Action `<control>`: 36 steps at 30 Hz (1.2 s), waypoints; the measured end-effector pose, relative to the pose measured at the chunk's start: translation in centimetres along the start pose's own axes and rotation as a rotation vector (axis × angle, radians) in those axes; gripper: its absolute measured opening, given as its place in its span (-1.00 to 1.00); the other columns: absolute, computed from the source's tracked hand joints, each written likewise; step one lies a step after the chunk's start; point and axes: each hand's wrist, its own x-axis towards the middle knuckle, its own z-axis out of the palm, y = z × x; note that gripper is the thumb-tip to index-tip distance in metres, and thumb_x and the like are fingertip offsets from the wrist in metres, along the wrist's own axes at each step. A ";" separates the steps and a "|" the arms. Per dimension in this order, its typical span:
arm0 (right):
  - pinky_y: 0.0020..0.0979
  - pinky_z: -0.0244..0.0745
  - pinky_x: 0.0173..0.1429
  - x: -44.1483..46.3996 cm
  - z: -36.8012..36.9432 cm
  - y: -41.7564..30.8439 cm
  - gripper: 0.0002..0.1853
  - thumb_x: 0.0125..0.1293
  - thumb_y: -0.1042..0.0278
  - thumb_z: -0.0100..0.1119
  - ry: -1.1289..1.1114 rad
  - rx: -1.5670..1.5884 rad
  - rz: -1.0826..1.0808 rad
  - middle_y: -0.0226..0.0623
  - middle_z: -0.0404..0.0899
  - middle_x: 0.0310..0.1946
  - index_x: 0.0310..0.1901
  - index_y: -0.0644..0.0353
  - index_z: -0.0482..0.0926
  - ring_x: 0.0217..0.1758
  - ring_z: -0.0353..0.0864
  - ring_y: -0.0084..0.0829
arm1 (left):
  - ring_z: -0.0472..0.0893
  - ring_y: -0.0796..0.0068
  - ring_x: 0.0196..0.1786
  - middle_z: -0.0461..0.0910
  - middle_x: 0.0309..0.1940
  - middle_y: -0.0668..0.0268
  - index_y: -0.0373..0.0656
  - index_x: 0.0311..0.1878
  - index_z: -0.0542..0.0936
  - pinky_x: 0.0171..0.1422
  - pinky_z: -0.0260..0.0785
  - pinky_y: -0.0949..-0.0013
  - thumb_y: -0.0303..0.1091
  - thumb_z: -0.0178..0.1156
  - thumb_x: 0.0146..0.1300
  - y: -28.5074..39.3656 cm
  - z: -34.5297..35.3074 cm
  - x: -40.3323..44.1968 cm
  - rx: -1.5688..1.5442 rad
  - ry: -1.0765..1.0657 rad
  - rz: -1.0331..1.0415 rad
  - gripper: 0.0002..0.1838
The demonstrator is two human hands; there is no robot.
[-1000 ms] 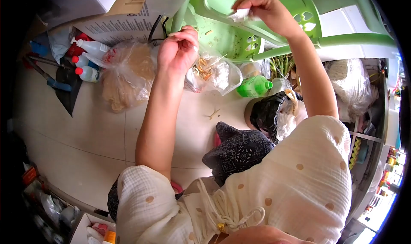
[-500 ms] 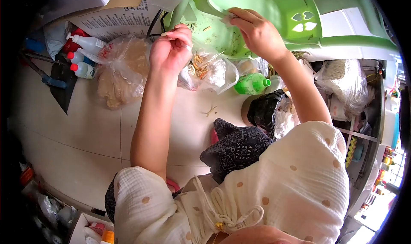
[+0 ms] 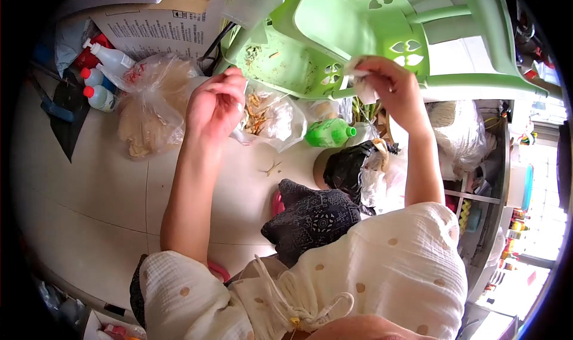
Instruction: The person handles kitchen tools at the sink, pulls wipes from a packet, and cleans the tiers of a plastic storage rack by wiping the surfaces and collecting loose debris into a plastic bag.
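Observation:
My left hand (image 3: 216, 106) is raised at the left of the green plastic rack (image 3: 284, 59), palm up with its fingers curled; what it holds, if anything, is too small to tell. My right hand (image 3: 394, 89) pinches a crumpled white tissue (image 3: 365, 90) in front of the rack's lower right edge. Bits of dark and straw-coloured debris lie in the rack's lower tier. Below it, between my hands, are a clear bag with orange-brown scraps (image 3: 260, 114) and a green bottle (image 3: 329, 133) on its side.
A bin with a black bag (image 3: 344, 168) stands near my knee (image 3: 310, 221). At left are a tied plastic bag (image 3: 152, 110), bottles with red caps (image 3: 99, 98), a dark dustpan (image 3: 64, 125) and a printed carton (image 3: 156, 33). Shelves (image 3: 477, 197) line the right side.
My right hand has moved from the rack's inner surface down and right, with the tissue now hanging visibly from its fingers. My left hand stays curled. The whole view has shifted slightly.

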 end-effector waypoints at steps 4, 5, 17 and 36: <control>-0.56 0.38 -0.19 3.4 -0.9 3.9 -0.74 0.10 0.63 -0.01 0.184 0.477 0.005 -0.29 0.48 -0.25 -0.13 0.29 0.36 -0.24 0.46 -0.55 | 0.23 0.66 -0.61 0.18 -0.62 0.38 -0.35 -0.40 0.25 -0.51 0.36 0.64 -0.54 -0.28 0.23 0.1 -0.2 -0.8 0.015 -0.005 0.021 -0.86; -0.56 0.38 -0.18 4.0 -0.9 4.8 -0.74 0.09 0.62 0.00 0.169 0.496 0.004 -0.28 0.47 -0.25 -0.14 0.30 0.37 -0.23 0.46 -0.54 | 0.22 0.66 -0.61 0.16 -0.62 0.38 -0.35 -0.40 0.25 -0.51 0.36 0.64 -0.54 -0.28 0.23 0.0 -0.3 -1.1 0.019 -0.002 0.030 -0.86; -0.37 0.33 -0.11 4.1 7.4 5.7 -0.79 -0.20 0.51 0.09 0.260 -0.696 -0.757 -0.44 0.49 -0.33 -0.41 0.17 0.52 -0.15 0.41 -0.40 | 0.19 0.66 -0.60 0.15 -0.61 0.38 -0.34 -0.41 0.24 -0.53 0.34 0.66 -0.55 -0.28 0.24 0.9 -0.2 -3.2 0.026 0.015 0.028 -0.87; -0.47 0.40 -0.16 9.3 10.4 0.8 -0.86 -0.19 0.42 0.08 0.101 -0.895 -1.083 -0.49 0.46 -0.36 -0.47 0.14 0.51 -0.16 0.40 -0.47 | 0.29 0.68 -0.56 0.34 -0.42 0.26 -0.39 -0.26 0.37 -0.50 0.29 0.68 -0.54 -0.24 0.24 3.7 -2.2 -4.1 0.330 -0.053 0.146 -0.82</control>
